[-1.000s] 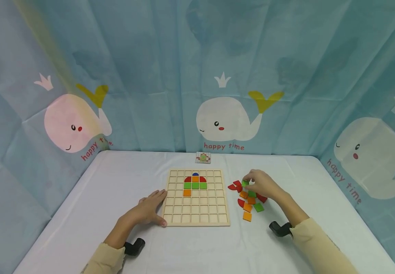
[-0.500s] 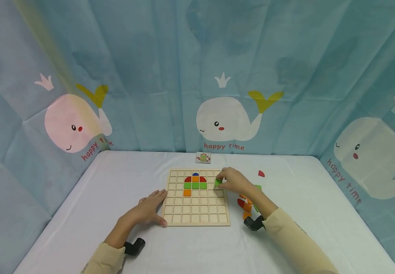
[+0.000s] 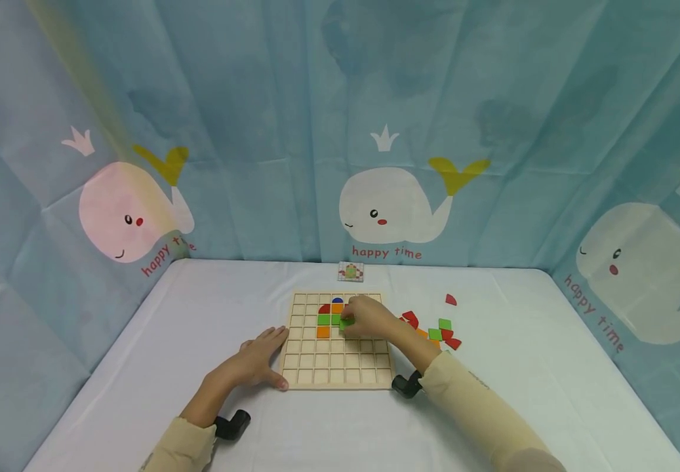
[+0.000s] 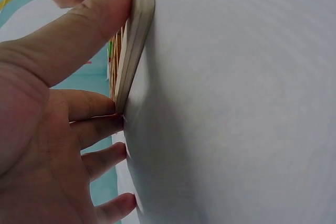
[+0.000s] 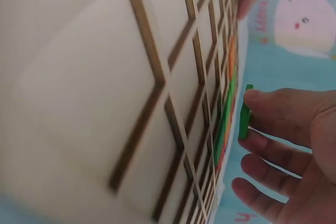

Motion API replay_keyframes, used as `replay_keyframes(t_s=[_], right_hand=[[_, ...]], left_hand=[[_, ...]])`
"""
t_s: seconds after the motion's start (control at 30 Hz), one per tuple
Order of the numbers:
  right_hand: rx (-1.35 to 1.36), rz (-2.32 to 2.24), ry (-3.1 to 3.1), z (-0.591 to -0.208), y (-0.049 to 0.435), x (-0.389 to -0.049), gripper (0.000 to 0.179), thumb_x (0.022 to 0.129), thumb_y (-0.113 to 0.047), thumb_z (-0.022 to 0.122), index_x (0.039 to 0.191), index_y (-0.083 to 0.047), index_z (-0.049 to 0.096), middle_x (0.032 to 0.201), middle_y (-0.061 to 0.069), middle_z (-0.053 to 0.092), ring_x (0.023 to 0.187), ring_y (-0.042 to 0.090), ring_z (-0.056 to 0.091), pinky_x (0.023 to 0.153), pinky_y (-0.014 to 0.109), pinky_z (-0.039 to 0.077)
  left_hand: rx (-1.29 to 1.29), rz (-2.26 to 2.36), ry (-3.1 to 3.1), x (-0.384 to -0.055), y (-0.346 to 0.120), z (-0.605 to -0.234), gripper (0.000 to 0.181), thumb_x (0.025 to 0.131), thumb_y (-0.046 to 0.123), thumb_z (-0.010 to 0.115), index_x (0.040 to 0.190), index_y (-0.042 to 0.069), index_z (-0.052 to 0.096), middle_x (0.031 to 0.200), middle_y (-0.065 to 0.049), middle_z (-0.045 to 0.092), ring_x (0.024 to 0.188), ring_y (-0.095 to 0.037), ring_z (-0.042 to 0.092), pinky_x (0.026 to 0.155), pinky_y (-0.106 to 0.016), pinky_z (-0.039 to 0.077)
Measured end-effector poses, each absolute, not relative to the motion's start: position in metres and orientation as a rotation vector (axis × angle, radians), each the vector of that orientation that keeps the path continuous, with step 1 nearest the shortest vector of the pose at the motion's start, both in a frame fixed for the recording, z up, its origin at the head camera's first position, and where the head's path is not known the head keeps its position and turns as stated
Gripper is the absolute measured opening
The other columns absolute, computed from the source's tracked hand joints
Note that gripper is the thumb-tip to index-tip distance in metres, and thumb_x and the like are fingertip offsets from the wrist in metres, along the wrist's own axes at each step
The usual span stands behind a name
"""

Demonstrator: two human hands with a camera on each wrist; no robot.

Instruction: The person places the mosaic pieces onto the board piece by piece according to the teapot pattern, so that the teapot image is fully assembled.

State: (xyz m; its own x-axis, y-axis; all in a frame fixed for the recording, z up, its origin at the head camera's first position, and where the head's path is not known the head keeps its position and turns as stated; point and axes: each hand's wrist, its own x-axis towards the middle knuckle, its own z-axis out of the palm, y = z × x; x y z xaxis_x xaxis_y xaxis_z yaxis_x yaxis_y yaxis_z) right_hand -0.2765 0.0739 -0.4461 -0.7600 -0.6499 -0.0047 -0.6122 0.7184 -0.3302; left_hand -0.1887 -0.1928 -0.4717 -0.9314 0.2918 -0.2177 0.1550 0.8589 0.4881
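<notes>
A square wooden grid board [image 3: 340, 364] lies on the table. A blue half-round piece [image 3: 337, 300], an orange square [image 3: 337, 308], green squares [image 3: 324, 320] and a red rounded piece [image 3: 324, 309] sit in its cells. Another orange square [image 3: 323, 332] lies below the green row. My left hand [image 3: 257, 362] rests against the board's left side, fingers spread, thumb [image 4: 94, 19] along the edge. My right hand [image 3: 369, 318] pinches a green square tile [image 5: 244, 114] between thumb and fingers, just above the board. It partly hides the right end of the coloured rows.
Loose red, orange and green tiles [image 3: 444, 324] lie right of the board, partly behind my right forearm. One red quarter-round tile [image 3: 451, 299] lies apart behind them. A small patterned card [image 3: 351, 272] is at the table's back edge, before a whale-print curtain [image 3: 257, 216].
My right hand has carried the green square tile left from the loose pile to over the board. A red quarter-round tile now shows apart at the back right. My left hand stays put.
</notes>
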Motion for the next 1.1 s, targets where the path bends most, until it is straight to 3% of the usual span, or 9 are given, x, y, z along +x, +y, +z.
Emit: replay_keyframes(t_s=[0.3, 0.9, 1.1], right_hand=[[-1.11, -0.212, 2.836, -0.451, 0.056, -0.272, 0.017, 0.084, -0.02, 0.075, 0.099, -0.012, 0.077, 0.098, 0.001, 0.068, 0.091, 0.015, 0.057, 0.08, 0.028, 0.053], [-1.121, -0.229, 2.817, -0.452, 0.054, -0.267, 0.02, 0.085, -0.021, 0.074, 0.104, -0.014, 0.077, 0.099, 0.0, 0.067, 0.093, 0.014, 0.057, 0.078, 0.027, 0.052], [-1.112, -0.3, 2.825, -0.45, 0.063, -0.267, 0.02, 0.085, -0.021, 0.073, 0.102, -0.012, 0.077, 0.099, 0.001, 0.068, 0.093, 0.015, 0.058, 0.083, 0.029, 0.052]], left_hand=[[0.342, 0.691, 2.752, -0.189, -0.193, -0.472, 0.113, 0.058, 0.032, 0.091, 0.15, 0.001, 0.033, 0.158, -0.02, 0.029, 0.148, -0.042, 0.021, 0.113, -0.066, 0.02], [0.36, 0.695, 2.745, -0.188, -0.194, -0.47, 0.113, 0.061, 0.033, 0.091, 0.151, 0.0, 0.032, 0.159, -0.019, 0.028, 0.148, -0.042, 0.02, 0.113, -0.067, 0.018], [0.354, 0.71, 2.74, -0.187, -0.193, -0.468, 0.113, 0.06, 0.032, 0.091, 0.151, 0.0, 0.032, 0.159, -0.02, 0.028, 0.148, -0.042, 0.02, 0.113, -0.067, 0.018]])
